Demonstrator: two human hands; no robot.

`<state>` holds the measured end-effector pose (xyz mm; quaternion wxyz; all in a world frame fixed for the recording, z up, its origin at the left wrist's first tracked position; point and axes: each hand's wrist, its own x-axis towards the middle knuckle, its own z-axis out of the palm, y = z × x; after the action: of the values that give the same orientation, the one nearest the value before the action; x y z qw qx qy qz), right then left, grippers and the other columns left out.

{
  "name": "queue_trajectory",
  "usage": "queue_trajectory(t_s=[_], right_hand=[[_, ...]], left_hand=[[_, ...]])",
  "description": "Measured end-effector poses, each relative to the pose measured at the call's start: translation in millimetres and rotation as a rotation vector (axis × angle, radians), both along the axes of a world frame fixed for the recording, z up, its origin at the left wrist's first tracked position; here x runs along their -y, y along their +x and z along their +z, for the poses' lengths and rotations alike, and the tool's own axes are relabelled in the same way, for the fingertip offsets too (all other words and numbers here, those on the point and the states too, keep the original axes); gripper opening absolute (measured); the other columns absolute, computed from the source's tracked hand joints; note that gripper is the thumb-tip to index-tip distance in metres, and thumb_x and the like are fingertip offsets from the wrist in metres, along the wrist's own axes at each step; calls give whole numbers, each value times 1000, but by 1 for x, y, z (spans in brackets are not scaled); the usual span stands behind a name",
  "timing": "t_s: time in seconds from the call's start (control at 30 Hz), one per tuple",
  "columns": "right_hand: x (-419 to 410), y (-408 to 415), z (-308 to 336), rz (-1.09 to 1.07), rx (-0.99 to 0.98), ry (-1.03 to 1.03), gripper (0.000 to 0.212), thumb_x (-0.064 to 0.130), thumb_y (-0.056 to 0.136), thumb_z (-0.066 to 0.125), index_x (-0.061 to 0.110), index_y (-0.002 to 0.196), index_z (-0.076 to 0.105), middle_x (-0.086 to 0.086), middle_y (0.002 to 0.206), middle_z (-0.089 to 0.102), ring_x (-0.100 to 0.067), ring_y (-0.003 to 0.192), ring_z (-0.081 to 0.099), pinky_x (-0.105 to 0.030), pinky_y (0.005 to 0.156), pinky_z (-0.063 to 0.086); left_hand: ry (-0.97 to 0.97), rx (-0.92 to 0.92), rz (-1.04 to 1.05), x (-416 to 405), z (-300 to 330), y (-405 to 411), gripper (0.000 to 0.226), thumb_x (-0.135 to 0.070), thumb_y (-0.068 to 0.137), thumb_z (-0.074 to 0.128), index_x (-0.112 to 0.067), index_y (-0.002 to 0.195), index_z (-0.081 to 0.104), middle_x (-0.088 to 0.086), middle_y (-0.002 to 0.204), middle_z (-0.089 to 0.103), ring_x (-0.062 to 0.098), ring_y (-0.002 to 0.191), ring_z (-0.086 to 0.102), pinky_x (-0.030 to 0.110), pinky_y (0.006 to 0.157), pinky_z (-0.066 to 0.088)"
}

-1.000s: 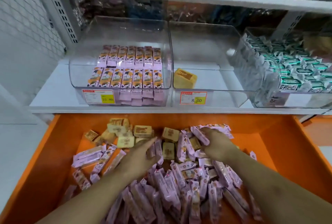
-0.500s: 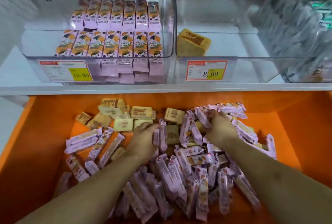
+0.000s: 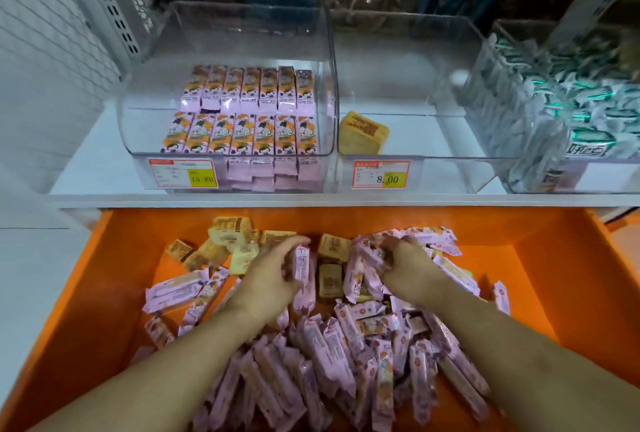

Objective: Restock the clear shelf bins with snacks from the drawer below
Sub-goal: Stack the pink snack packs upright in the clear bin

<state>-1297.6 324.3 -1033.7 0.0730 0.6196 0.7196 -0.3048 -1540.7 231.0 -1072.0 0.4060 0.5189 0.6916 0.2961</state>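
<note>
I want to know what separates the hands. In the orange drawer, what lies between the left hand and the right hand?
In the head view, two yellow square snacks lie between the left hand and the right hand, one behind the other.

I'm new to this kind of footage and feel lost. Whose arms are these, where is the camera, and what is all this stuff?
There is no machine: a person wears a camera on the head, looking down at their own arms. Both reach into an orange drawer full of pink snack packets and some yellow ones. The left hand grips a pink packet; the right hand clutches a bunch of pink packets. Above, on a white shelf, stand clear bins: the left bin holds neat rows of pink packets, the middle bin just one yellow packet, the right bin white and green ones.
</note>
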Motion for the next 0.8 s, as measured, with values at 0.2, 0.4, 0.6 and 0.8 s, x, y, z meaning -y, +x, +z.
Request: queue_trajectory(t_s=[0.2,0.4,0.6,0.8], right_hand=[[29,-29,92,134,-142,-66,34,30,92,72,18,114,49,2,88,60,-10,73,58,-28,55,45],[73,-44,166,104,-486,-11,40,39,82,79,34,114,55,7,97,73,-8,84,71,-33,80,61],[120,-49,216,72,-782,-74,35,5,94,70,31,113,58,9,81,73,0,70,68,-32,67,61],[126,-52,219,-5,-862,-86,50,2,91,75,39,121,58,10,93,75,-15,80,75,-44,75,64]], left_hand=[[-24,268,-30,12,89,-13,78,16,72,83,-38,125,65,-6,120,68,15,105,69,21,79,58],[-11,594,23,41,179,-9,77,27,77,70,-32,125,67,12,121,74,31,102,75,51,86,57],[13,710,19,70,227,-2,65,11,84,76,-27,134,61,13,122,74,56,113,63,54,92,42],[78,698,141,85,242,-10,68,20,87,66,-30,133,58,-15,97,79,12,90,76,33,84,57]])
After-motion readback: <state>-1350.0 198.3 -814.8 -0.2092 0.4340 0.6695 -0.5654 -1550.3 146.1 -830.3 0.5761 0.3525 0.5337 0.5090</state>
